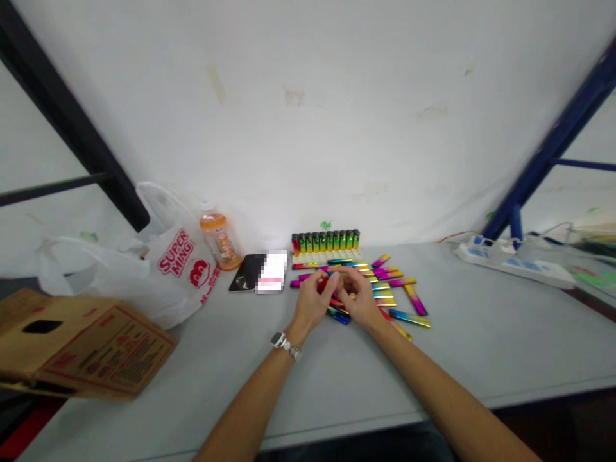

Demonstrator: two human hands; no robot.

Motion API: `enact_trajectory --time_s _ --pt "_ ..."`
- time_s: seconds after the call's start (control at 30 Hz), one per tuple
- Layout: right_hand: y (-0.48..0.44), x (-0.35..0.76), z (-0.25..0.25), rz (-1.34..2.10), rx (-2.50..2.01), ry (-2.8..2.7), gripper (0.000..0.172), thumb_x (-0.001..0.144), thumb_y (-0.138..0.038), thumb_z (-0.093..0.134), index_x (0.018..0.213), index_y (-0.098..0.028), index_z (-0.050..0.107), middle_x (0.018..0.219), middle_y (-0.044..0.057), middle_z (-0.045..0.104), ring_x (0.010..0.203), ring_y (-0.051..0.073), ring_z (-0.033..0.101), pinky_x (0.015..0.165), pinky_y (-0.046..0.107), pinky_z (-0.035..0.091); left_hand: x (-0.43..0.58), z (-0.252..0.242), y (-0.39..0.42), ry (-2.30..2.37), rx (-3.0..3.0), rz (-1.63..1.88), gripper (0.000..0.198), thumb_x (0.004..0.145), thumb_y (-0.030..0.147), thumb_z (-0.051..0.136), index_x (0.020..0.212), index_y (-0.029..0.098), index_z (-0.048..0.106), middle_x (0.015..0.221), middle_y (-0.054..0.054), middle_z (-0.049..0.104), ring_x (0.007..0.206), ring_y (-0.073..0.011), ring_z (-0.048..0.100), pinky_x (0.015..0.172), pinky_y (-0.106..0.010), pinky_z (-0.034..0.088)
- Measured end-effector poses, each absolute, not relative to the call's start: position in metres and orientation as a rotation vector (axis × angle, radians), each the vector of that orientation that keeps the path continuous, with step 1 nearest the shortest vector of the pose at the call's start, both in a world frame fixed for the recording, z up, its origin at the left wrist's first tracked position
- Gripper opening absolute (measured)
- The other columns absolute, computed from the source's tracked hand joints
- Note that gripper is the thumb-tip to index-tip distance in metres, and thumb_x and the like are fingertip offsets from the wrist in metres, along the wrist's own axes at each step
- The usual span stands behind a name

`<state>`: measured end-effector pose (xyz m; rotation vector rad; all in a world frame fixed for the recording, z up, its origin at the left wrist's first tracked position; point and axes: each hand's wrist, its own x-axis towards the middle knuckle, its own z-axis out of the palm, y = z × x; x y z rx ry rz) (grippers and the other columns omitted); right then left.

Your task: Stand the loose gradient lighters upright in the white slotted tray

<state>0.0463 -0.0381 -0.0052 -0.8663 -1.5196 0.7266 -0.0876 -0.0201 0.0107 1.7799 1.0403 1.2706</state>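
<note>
Both hands meet over the middle of the grey table (481, 346), a little toward its far edge. The left hand (312, 303), with a wristwatch (280, 341) on its wrist, has its fingers bent and drawn in around a red lighter (323, 285), which sits just off the table between the two hands. The right hand (360, 299) lies close against the left, its fingers curled and its tips brought to the same spot; whether it really grips the red lighter cannot be told, as the piece is small and partly hidden. Under and to the right of the hands lie the loose lighters (399, 296), rainbow-coloured and flat on the table in an untidy heap, some crossing one another. Just beyond them, near the white wall, a row of lighters (326, 241) stands upright side by side in a pale tray. Left of the heap lie a black phone (245, 273) and a white card (273, 272), touching. Farther left stand an orange bottle (219, 242) and a white plastic bag (176, 266) with red print, and a cardboard box (86, 346) rests at the near left. A white power strip (510, 264) lies at the far right.
</note>
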Motion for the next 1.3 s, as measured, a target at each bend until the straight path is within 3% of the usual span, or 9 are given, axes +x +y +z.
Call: enact_trajectory --time_s 0.13,0.3,0.4,0.53,0.67,0.83,0.97,1.13,1.3 --pt "-0.043 0.044 0.003 0.723 -0.875 -1.621 0.029 0.089 -0.032 0.06 0.115 -0.019 0.061 0.063 -0.005 0.05 0.052 0.01 0.042 0.049 0.023 0.032 -0.089 0.008 -0.022 0.918 1.541 1.234 0.051 0.09 0.065 0.043 0.071 0.018 0.049 0.058 0.003 0.044 0.05 -0.0093 0.039 0.047 -0.023 0.028" --pt "-0.043 0.042 0.009 0.912 -0.815 -1.557 0.025 0.087 -0.039 0.066 0.102 -0.02 0.06 0.065 -0.004 0.055 0.052 0.009 0.049 0.048 0.021 0.038 -0.089 0.008 -0.022 0.873 1.344 1.105 0.061 0.086 0.077 0.035 0.071 0.019 0.046 0.052 0.005 0.041 0.042 -0.0081 0.036 0.04 -0.022 0.026" --pt "-0.042 0.041 0.012 1.02 -0.819 -1.423 0.031 0.08 -0.043 0.073 0.091 -0.021 0.054 0.057 -0.008 0.054 0.043 0.008 0.048 0.041 0.019 0.037 -0.092 0.011 -0.02 0.914 1.444 1.147 0.06 0.089 0.073 0.032 0.073 0.018 0.051 0.055 0.003 0.048 0.047 -0.0105 0.044 0.043 -0.023 0.032" --pt "-0.039 0.039 0.017 0.999 -0.873 -1.214 0.04 0.077 -0.049 0.075 0.081 -0.023 0.044 0.044 -0.011 0.05 0.032 0.007 0.042 0.032 0.016 0.029 -0.099 0.014 -0.016 1.041 1.655 1.252 0.045 0.093 0.059 0.043 0.073 0.019 0.051 0.061 0.002 0.052 0.057 -0.0115 0.048 0.053 -0.023 0.036" --pt "-0.039 0.037 0.022 1.073 -0.871 -1.226 0.038 0.078 -0.051 0.073 0.085 -0.022 0.05 0.047 -0.01 0.053 0.032 0.007 0.043 0.031 0.017 0.032 -0.1 0.009 -0.012 1.07 1.656 1.318 0.045 0.094 0.057 0.041 0.072 0.019 0.049 0.063 0.001 0.051 0.058 -0.0114 0.047 0.054 -0.022 0.036" --pt "-0.03 0.041 0.032 1.047 -0.866 -1.369 0.035 0.078 -0.048 0.073 0.094 -0.019 0.065 0.057 -0.005 0.057 0.039 0.009 0.049 0.035 0.02 0.039 -0.102 0.006 -0.008 1.085 1.45 1.278 0.047 0.096 0.058 0.032 0.075 0.019 0.048 0.056 0.004 0.046 0.049 -0.0104 0.041 0.049 -0.023 0.033" --pt "0.01 0.049 0.047 0.796 -0.898 -1.529 0.03 0.079 -0.044 0.073 0.097 -0.02 0.072 0.093 0.006 0.068 0.059 0.012 0.062 0.046 0.025 0.049 -0.127 0.014 -0.008 1.311 1.664 1.377 0.039 0.098 0.047 0.034 0.077 0.019 0.051 0.064 0.001 0.054 0.06 -0.0125 0.05 0.059 -0.024 0.037" --pt "0.079 0.044 0.059 0.469 -1.058 -1.823 0.025 0.079 -0.027 0.07 0.102 -0.018 0.07 0.081 0.003 0.07 0.066 0.014 0.062 0.064 0.028 0.05 -0.153 0.013 -0.006 1.567 1.88 1.305 0.028 0.094 0.036 0.045 0.074 0.019 0.054 0.065 0.001 0.056 0.062 -0.0133 0.051 0.062 -0.025 0.034" --pt "0.121 0.022 0.052 0.351 -1.146 -1.98 0.011 0.079 -0.016 0.066 0.089 -0.014 0.069 0.071 0.001 0.068 0.064 0.013 0.059 0.066 0.026 0.046 -0.154 0.003 -0.001 1.601 1.89 1.214 0.03 0.092 0.038 0.046 0.069 0.019 0.052 0.06 0.003 0.053 0.06 -0.0122 0.048 0.059 -0.024 0.031"
